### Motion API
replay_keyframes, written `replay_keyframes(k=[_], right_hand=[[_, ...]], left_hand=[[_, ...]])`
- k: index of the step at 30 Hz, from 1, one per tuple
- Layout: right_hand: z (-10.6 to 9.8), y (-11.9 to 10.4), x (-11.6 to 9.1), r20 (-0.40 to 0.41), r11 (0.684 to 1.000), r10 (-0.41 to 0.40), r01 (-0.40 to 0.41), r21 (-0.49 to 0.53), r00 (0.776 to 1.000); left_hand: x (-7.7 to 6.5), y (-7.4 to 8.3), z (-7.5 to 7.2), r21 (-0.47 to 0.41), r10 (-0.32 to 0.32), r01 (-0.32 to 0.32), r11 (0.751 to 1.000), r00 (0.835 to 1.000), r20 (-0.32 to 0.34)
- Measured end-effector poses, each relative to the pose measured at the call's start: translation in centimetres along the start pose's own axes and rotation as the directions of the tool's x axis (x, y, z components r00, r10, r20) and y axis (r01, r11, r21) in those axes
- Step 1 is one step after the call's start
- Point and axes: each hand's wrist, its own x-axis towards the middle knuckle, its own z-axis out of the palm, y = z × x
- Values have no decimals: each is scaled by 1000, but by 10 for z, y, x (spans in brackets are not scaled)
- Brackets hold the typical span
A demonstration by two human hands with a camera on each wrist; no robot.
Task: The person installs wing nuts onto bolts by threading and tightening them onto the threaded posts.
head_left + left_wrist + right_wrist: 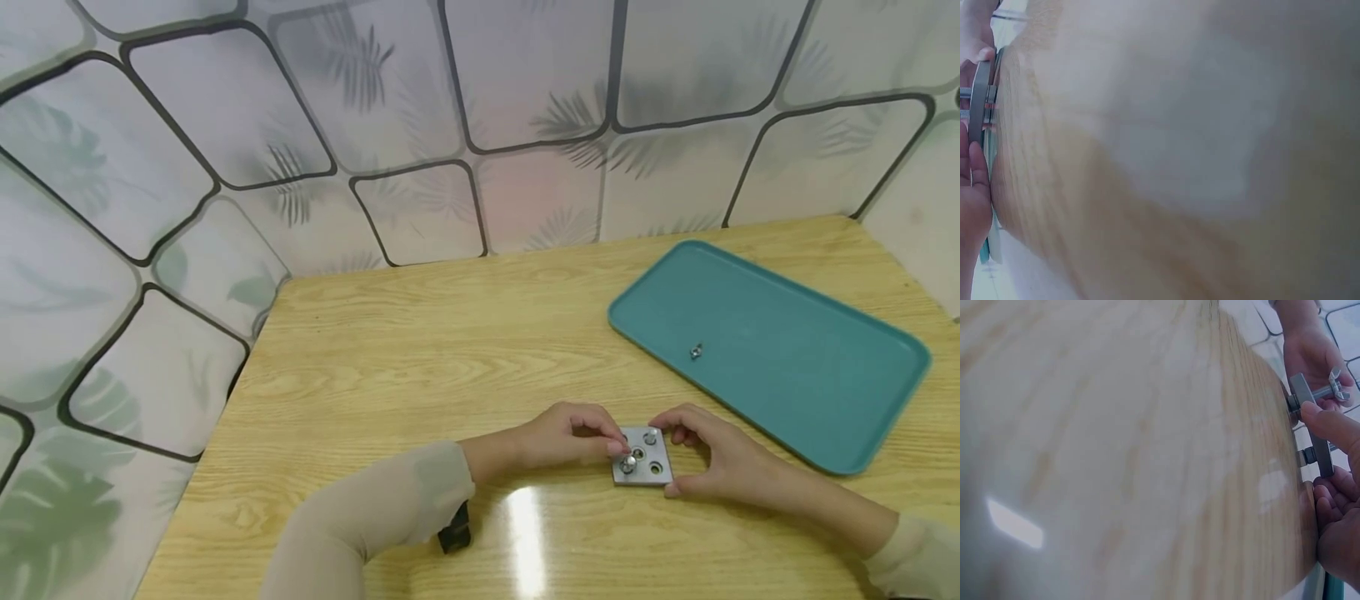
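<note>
A square metal plate [642, 475] with several holes lies level near the table's front, raised slightly on bolt heads [1305, 456] beneath it. Bolt shanks [650, 437] stand up through it. On the near-left bolt sits a wing nut [628, 463], its wings clear in the right wrist view. My left hand [562, 435] pinches at this wing nut with thumb and forefinger. My right hand [723, 457] grips the plate's right side, thumb at the near corner and fingers at the far one. Only the plate's edge shows in the left wrist view.
A teal tray [780, 350] lies to the right, angled, its near edge close behind my right hand. A small metal piece [696, 352], seemingly a wing nut, rests in it. A black device [454, 530] hangs under the left sleeve. A patterned curtain [540, 192] borders the wooden table.
</note>
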Motion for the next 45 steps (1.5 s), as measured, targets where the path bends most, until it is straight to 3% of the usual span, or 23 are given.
replay_keyframes(k=[8, 14, 21, 26, 29, 36, 45], right_hand=[[0, 0, -1, 6, 1000, 1, -1, -6, 1000], [1, 0, 0, -6, 999, -37, 37, 20, 999], [0, 0, 0, 2, 1000, -11, 11, 27, 1000], [-1, -1, 0, 11, 999, 3, -4, 34, 1000], [-1, -2, 0, 13, 999, 7, -7, 38, 1000], [-1, -1, 0, 10, 1000, 8, -9, 21, 1000], [0, 2, 0, -4, 1000, -21, 21, 17, 1000]], left_hand=[[-1, 0, 0, 29, -5, 3, 1000, 998, 56], [1, 2, 3, 105, -3, -5, 994, 997, 81], [-1, 3, 4, 108, -3, -1, 994, 999, 38], [1, 4, 6, 39, -93, 93, 995, 995, -20], [1, 4, 8, 6, -116, 117, 993, 992, -51], [-2, 1, 5, -8, -80, 80, 997, 997, -9], [0, 1, 4, 93, 9, -13, 996, 999, 46]])
